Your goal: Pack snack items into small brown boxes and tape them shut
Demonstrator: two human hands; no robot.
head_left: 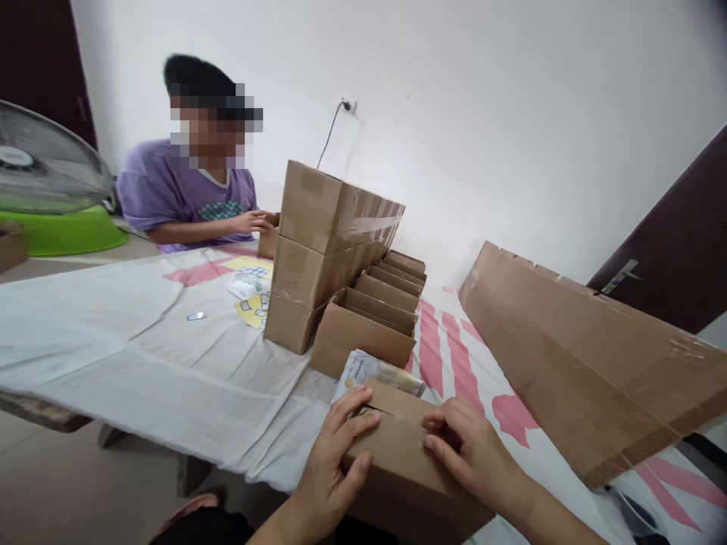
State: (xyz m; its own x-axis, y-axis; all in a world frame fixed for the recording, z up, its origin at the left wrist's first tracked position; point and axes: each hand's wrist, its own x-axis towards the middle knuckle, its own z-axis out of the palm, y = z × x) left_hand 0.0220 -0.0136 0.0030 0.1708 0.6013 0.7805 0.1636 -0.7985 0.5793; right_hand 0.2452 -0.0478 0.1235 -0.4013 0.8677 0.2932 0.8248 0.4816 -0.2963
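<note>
A brown cardboard box point(400, 454) with its top flaps folded over lies close in front of me, and a slit shows between the flaps. My left hand point(338, 446) grips its left edge, fingers on the top and thumb along the near side. On the top's right part rests my right hand point(474, 450), its fingers curled against the cardboard. Just behind the box lie plastic packets point(363, 371) with printed labels, partly hidden by it. Beyond them stands a row of open cardboard boxes point(363, 333).
Stacked closed boxes point(307, 257) rise left of the row. Across the table, a person point(193, 189) in purple touches a small box point(268, 241). A large cardboard piece point(585, 363) leans at right. A fan point(45, 166) stands at far left. White-and-pink cloth point(187, 363) covers the table.
</note>
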